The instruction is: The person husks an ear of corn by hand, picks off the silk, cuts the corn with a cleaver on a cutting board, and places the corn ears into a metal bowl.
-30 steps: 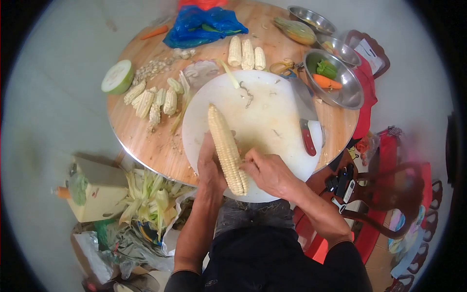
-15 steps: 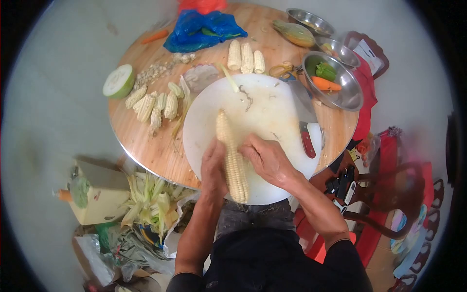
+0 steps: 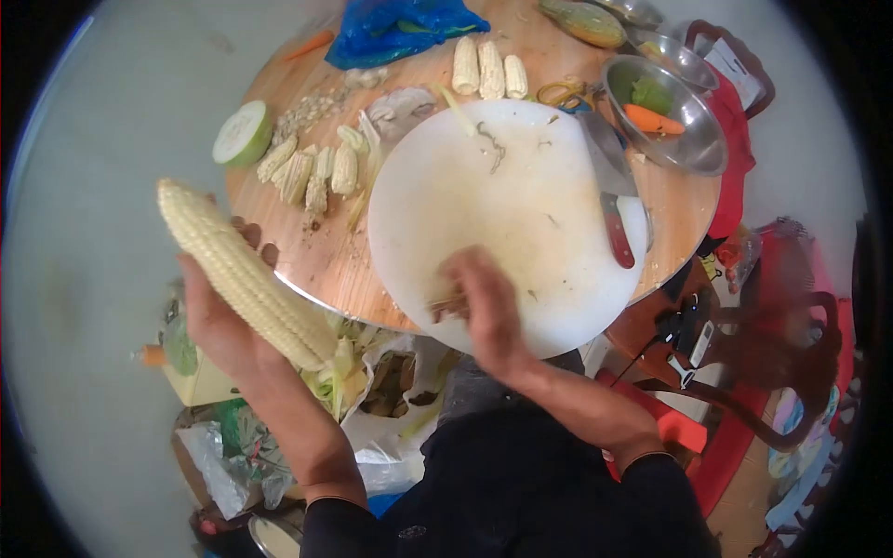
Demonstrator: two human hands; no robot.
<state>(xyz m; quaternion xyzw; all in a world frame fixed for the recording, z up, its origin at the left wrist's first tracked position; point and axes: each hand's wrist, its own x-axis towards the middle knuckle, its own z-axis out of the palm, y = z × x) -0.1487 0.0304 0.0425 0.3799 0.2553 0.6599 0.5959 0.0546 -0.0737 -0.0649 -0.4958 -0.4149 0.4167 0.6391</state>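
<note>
Round wood table (image 3: 330,270) fills most of the view, with a white board (image 3: 521,205) on its near side and pale floor around it. Left hand (image 3: 219,325) has the corn (image 3: 244,277), a long pale ear held at a slant out past the table's left edge, well apart from the board. Thumb's on the near side and fingertips poke out on the far side, so the fingers are wrapped around it, not spread. Right hand (image 3: 484,302) is at the board's lower left part, fingers bent and pretty blurry; can't tell if they're pressed together or pinching something. Cleaver (image 3: 617,232) lies at the board's right side, red handle toward the person. 3 cobs (image 3: 491,70) sit side by side just beyond the board, and a bunch of smaller cobs (image 3: 316,172) is on the left, near a cut gourd (image 3: 244,133). Blue bag (image 3: 400,33) is at the far side, with a carrot (image 3: 309,45) left of it. Over on the right, a steel bowl (image 3: 712,149) holds 1 orange carrot (image 3: 654,120) and something green (image 3: 651,95), with yellow-handled scissors (image 3: 563,93) near its left side. Husks (image 3: 339,377) are down below the table edge, beside a white bag (image 3: 391,409).
</note>
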